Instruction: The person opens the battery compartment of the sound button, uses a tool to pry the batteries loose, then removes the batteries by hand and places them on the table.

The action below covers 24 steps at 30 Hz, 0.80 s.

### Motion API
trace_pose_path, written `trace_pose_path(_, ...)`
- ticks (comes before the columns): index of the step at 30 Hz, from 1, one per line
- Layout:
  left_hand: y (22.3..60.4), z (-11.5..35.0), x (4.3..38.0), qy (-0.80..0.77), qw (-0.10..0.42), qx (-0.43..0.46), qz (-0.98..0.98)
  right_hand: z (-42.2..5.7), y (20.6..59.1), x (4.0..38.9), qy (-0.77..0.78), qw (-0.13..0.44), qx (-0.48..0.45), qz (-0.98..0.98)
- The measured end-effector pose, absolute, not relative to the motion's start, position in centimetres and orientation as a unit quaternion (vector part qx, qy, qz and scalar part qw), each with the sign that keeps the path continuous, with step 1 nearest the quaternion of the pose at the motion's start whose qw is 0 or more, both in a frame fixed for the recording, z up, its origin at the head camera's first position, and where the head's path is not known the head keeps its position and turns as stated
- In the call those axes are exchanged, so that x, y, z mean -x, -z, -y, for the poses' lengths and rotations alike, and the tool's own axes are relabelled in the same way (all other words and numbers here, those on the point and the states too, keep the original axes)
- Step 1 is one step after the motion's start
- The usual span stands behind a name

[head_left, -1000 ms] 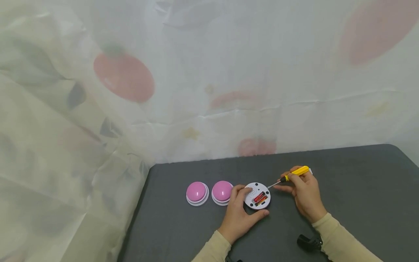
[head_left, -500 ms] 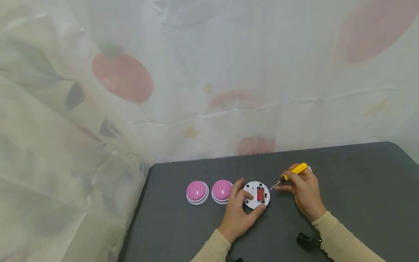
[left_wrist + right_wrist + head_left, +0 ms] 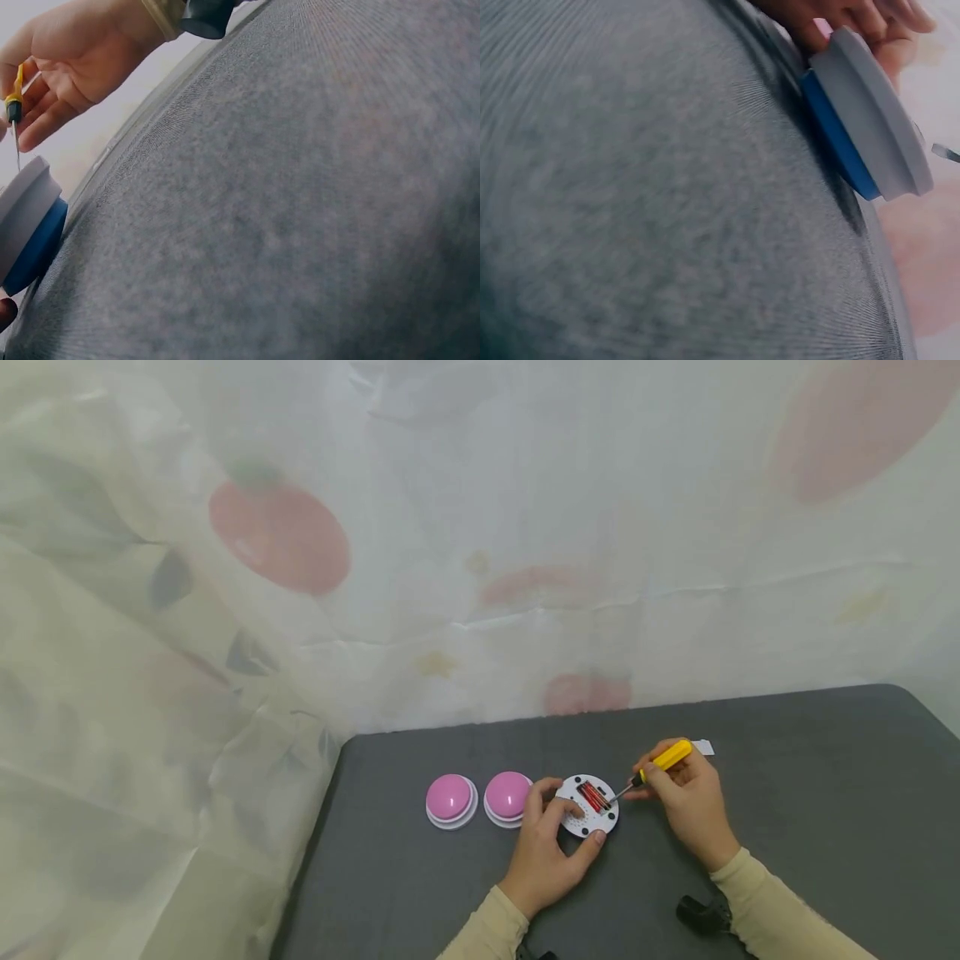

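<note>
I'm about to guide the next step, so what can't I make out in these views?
- Head: print on the batteries, too small to read.
- Head: right rim of the nearer pink button, covered by the left hand.
- Head: left end of the white piece, behind the right hand.
- Left wrist: much of the upturned button, cut off by the left edge.
- Right wrist: the screwdriver beyond its tip, cut off by the right edge.
</note>
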<state>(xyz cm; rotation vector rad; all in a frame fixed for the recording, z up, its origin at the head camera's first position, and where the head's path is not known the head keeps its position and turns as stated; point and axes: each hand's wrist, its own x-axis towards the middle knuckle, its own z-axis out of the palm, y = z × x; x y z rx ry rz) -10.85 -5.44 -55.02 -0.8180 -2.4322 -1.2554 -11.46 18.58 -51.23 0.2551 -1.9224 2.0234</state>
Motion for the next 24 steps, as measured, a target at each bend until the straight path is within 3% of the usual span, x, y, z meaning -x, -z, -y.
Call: trace_pose_path(24, 54.96, 5.23, 10.6, 0.423, 0.121, 0.271, 0.856, -17.52, 51.88, 11.06, -0.631, 0.242, -0.182, 0.715)
